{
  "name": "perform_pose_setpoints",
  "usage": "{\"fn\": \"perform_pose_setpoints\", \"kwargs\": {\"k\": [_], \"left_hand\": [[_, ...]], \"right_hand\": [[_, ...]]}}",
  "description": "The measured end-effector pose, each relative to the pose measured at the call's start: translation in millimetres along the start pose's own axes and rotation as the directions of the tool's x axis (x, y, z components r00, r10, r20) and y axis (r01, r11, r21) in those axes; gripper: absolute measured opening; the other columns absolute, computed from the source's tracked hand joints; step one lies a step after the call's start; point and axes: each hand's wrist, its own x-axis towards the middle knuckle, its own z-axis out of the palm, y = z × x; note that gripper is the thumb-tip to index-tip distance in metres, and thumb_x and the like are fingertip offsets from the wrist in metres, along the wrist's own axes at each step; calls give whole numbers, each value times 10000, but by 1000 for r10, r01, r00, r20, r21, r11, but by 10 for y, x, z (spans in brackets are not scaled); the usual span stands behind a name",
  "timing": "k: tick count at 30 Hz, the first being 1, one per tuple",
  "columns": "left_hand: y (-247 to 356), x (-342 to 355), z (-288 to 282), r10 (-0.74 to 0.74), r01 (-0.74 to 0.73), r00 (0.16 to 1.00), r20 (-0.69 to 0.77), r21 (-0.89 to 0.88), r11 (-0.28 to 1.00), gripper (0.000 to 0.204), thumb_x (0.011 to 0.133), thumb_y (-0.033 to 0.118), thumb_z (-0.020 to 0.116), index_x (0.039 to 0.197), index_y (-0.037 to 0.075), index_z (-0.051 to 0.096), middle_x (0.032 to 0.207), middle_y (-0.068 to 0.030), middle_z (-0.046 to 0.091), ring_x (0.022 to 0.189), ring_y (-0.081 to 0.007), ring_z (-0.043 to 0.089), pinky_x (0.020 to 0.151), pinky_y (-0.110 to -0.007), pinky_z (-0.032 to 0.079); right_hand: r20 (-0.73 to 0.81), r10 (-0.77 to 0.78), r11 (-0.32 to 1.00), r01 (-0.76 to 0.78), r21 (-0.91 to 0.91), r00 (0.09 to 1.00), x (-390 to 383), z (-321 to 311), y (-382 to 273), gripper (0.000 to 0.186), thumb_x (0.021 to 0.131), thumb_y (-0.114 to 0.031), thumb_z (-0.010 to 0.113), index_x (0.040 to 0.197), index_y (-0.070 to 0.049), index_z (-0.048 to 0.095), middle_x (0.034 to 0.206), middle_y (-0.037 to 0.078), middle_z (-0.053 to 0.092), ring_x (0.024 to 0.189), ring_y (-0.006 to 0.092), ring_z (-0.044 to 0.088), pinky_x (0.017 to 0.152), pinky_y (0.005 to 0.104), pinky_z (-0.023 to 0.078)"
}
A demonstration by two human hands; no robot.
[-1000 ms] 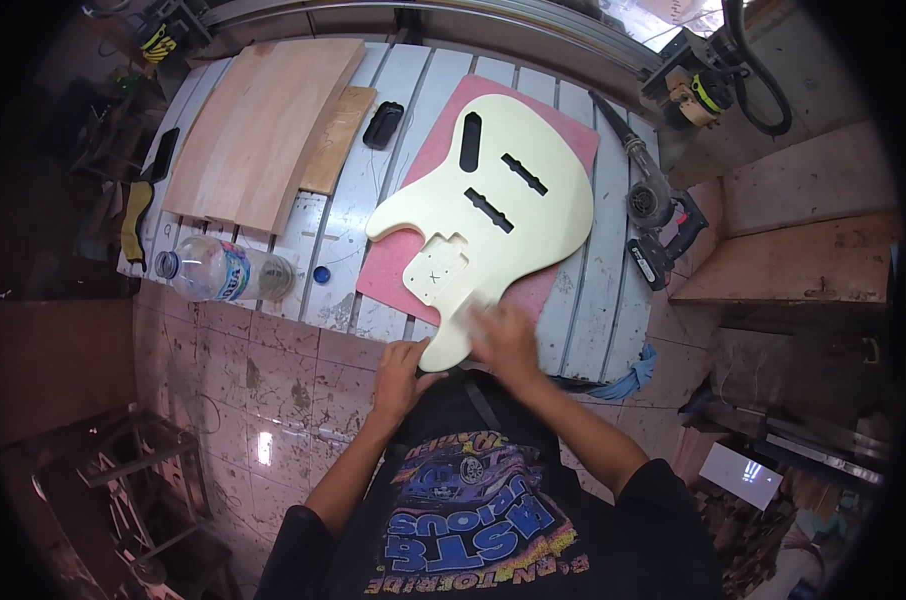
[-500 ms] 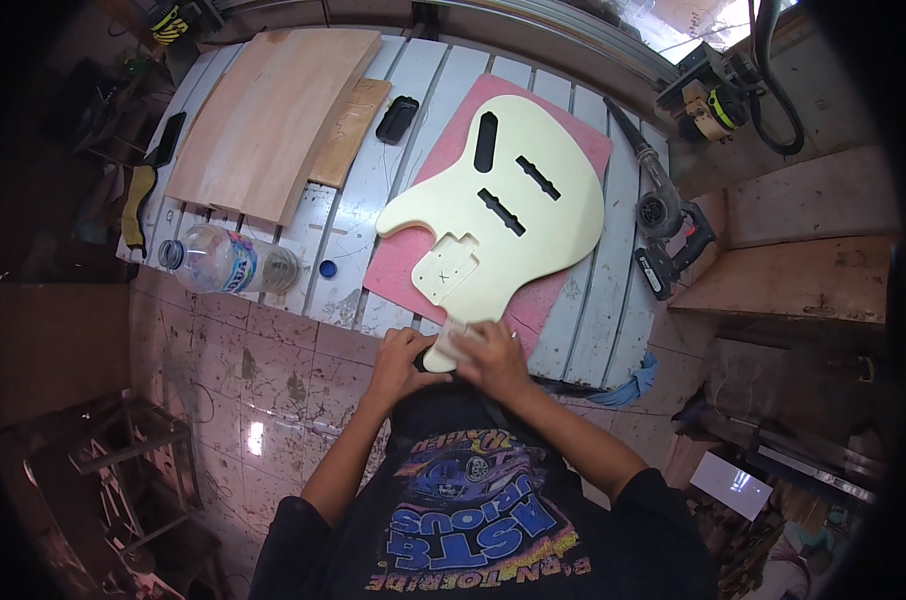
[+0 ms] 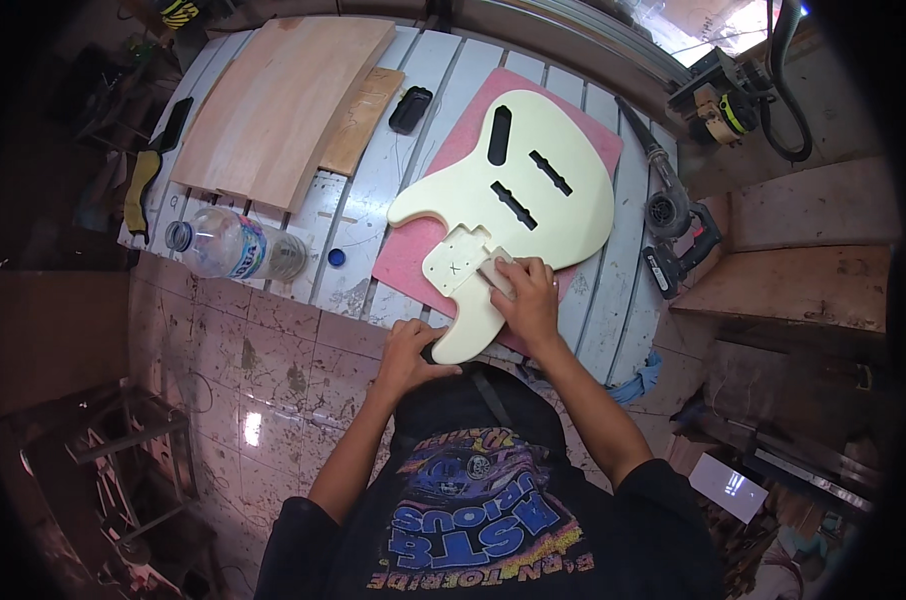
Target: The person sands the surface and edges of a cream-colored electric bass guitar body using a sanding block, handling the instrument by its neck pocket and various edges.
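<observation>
A cream electric guitar body (image 3: 558, 220) lies flat on a pink pad (image 3: 403, 265), with dark routed slots and a pale neck pocket marked with an X. My left hand (image 3: 411, 355) grips the tip of its lower horn at the table's near edge. My right hand (image 3: 528, 300) presses a small pale block (image 3: 497, 268), partly covered by my fingers, on the body just right of the neck pocket.
The white slatted table (image 3: 343, 310) holds stacked wooden boards (image 3: 263, 110), a plastic bottle (image 3: 235, 245), a blue cap (image 3: 336, 257), a black case (image 3: 411, 108) and a cordless blower (image 3: 670, 215). Machinery (image 3: 723, 110) hangs at upper right; a metal stand (image 3: 133, 450) is lower left.
My right hand has moved up with the block from the lower horn to beside the neck pocket. My left hand stays on the horn tip.
</observation>
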Motion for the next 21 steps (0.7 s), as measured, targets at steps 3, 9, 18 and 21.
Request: {"fn": "perform_pose_setpoints", "kwargs": {"k": [3,9,18,21], "left_hand": [[-127,-18,8,12,-11,1000,-12,36,999,736,546,469,967,1188,159,784,1035,-69,643,1034,-304,565,933,-433,469],[38,-6,-42,-45,45,999,27,4,999,700,575,429,964,1190,151,780,1051,-75,646,1050,-316,561,947,-434,466],[277,266,-347,-173,188,912,372,-5,982,699,707,387,916,1269,24,712,1047,-177,692,979,-371,667,890,-437,536],[525,487,-511,-176,185,939,295,-3,983,663,737,375,897,1248,-3,710,1030,-198,702,950,-365,677,866,-438,543]], "right_hand": [[133,-219,965,234,-116,967,-558,125,-404,498,743,-179,821,1233,-157,734,1128,143,620,1033,353,599,892,479,514],[-18,-51,997,50,-53,999,-277,-77,205,497,744,-139,833,1231,-137,731,1120,149,628,1046,351,612,901,482,511],[-63,-161,977,150,-154,985,-377,-18,-62,454,797,-180,815,1238,-124,721,1118,161,631,1047,355,616,900,491,518],[-121,132,974,-151,-171,984,105,-253,432,476,788,-166,819,1250,-139,712,1128,150,636,1053,352,614,908,489,521]]}}
